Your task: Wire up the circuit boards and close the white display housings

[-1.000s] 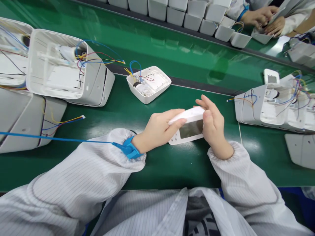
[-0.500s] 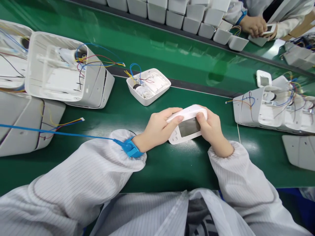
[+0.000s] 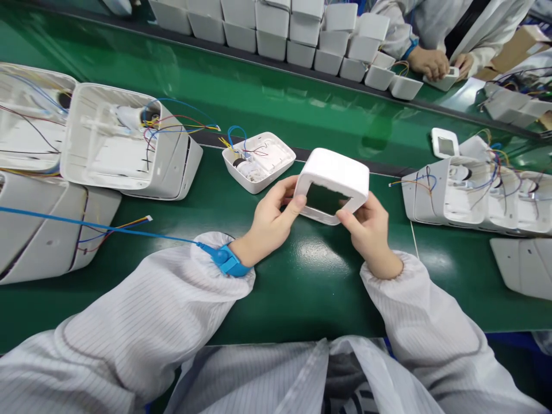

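Observation:
Between both hands, above the green bench, is a white plastic device casing (image 3: 338, 167) with rounded corners and a dark rectangular display window. It is tilted so that its smooth white side faces up toward me. My left hand (image 3: 273, 218) grips its left end, thumb on the front frame by the window. My right hand (image 3: 368, 233) holds the lower right corner, thumb on the front edge and fingers behind, partly hidden. Just beyond, to the left, a white half-shell (image 3: 255, 187) lies open side up, with a cylindrical part, blue tubing and thin wires inside.
Stacked open white casings (image 3: 107, 184) with loose wires stand at left. More wired casings (image 3: 425, 201) are at right, a white front cover (image 3: 445, 142) behind them. A blue wrist-strap cord (image 3: 99, 226) crosses the left side. Across the bench, a co-worker's hands (image 3: 431, 62) handle a similar part.
The casing has been raised slightly away from me and tilted, so its white side shows more and the grey screen and button marks no longer show clearly. Both hands have shifted their grip toward its lower edge.

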A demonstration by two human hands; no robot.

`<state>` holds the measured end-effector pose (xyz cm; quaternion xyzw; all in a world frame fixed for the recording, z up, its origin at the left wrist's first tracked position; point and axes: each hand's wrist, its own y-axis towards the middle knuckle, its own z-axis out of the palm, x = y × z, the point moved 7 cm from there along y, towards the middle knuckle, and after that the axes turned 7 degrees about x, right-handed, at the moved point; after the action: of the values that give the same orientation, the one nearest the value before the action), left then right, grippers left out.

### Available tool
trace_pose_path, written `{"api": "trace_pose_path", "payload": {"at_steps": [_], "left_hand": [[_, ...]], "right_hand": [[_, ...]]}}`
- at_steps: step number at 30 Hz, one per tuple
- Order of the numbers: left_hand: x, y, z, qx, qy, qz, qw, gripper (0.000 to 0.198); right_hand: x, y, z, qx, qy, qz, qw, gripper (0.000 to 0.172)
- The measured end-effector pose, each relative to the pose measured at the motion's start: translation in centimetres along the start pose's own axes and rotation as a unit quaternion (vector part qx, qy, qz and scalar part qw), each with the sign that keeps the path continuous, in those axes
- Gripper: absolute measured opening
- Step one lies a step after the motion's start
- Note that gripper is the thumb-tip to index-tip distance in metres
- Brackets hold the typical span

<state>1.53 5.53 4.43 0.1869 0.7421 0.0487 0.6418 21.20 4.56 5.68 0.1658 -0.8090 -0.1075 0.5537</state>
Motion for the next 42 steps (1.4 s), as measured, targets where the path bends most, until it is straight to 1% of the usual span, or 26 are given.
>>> {"api": "trace_pose_path", "payload": {"at_steps": [1, 2, 3, 5, 7, 8, 10, 13, 17, 20, 24, 27, 30, 36, 39, 42], "left_hand": [[-0.1, -0.1, 0.1, 0.004, 0.005, 0.014, 1.0, 0.056], [-0.4, -0.2, 0.1, 0.004, 0.018, 0.031, 0.999, 0.064], [-0.8, -0.3, 0.2, 0.007, 0.037, 0.05, 0.998, 0.073], [-1.5, -0.5, 0.4, 0.027, 0.078, 0.082, 0.993, 0.086], [-2.0, -0.7, 0.7, 0.05, 0.106, 0.096, 0.988, 0.09], [-2.1, -0.8, 0.8, 0.055, 0.114, 0.097, 0.987, 0.089], [-2.3, -0.9, 0.7, 0.051, 0.125, 0.094, 0.986, 0.086], [-2.3, -0.8, 0.7, 0.046, 0.137, 0.089, 0.985, 0.078], [-2.6, -0.7, 0.6, 0.044, 0.15, 0.086, 0.984, 0.068], [-3.0, -0.5, 0.6, 0.042, 0.168, 0.088, 0.981, 0.064], [-3.1, -0.4, 0.5, 0.039, 0.176, 0.085, 0.98, 0.061], [-2.9, -0.5, 0.5, 0.037, 0.17, 0.081, 0.981, 0.062], [-2.7, -0.5, 0.5, 0.039, 0.164, 0.09, 0.982, 0.062], [-2.6, -0.5, 0.6, 0.05, 0.159, 0.098, 0.981, 0.065], [-2.1, -0.4, 0.6, 0.063, 0.149, 0.077, 0.984, 0.072], [-1.2, -0.3, 0.8, 0.075, 0.147, 0.044, 0.985, 0.075]], "right_hand": [[1.0, 0.0, -0.6, -0.017, -0.037, -0.037, 0.998, 0.046], [2.1, 0.0, -0.8, -0.016, -0.079, -0.071, 0.994, 0.046], [2.9, 0.0, -0.7, 0.004, -0.119, -0.099, 0.988, 0.046], [4.1, 0.0, 0.2, 0.078, -0.182, -0.135, 0.971, 0.043], [4.4, -0.1, 1.0, 0.136, -0.207, -0.151, 0.957, 0.042], [4.5, -0.1, 1.2, 0.15, -0.212, -0.154, 0.953, 0.043], [4.4, -0.3, 1.4, 0.16, -0.217, -0.159, 0.95, 0.045], [4.1, -0.5, 1.5, 0.153, -0.223, -0.157, 0.95, 0.044], [4.2, -0.7, 1.5, 0.116, -0.238, -0.152, 0.952, 0.038], [4.6, -0.8, 1.6, 0.093, -0.234, -0.163, 0.954, 0.035], [4.5, -0.5, 1.7, 0.099, -0.229, -0.164, 0.954, 0.035], [4.3, -0.4, 1.7, 0.115, -0.228, -0.169, 0.952, 0.037], [4.4, -0.5, 1.7, 0.121, -0.224, -0.193, 0.948, 0.039], [4.4, -0.4, 1.6, 0.105, -0.232, -0.224, 0.941, 0.04], [4.1, -0.2, 1.2, 0.097, -0.234, -0.216, 0.943, 0.04], [2.9, 0.3, 0.3, 0.075, -0.235, -0.184, 0.952, 0.042]]}}
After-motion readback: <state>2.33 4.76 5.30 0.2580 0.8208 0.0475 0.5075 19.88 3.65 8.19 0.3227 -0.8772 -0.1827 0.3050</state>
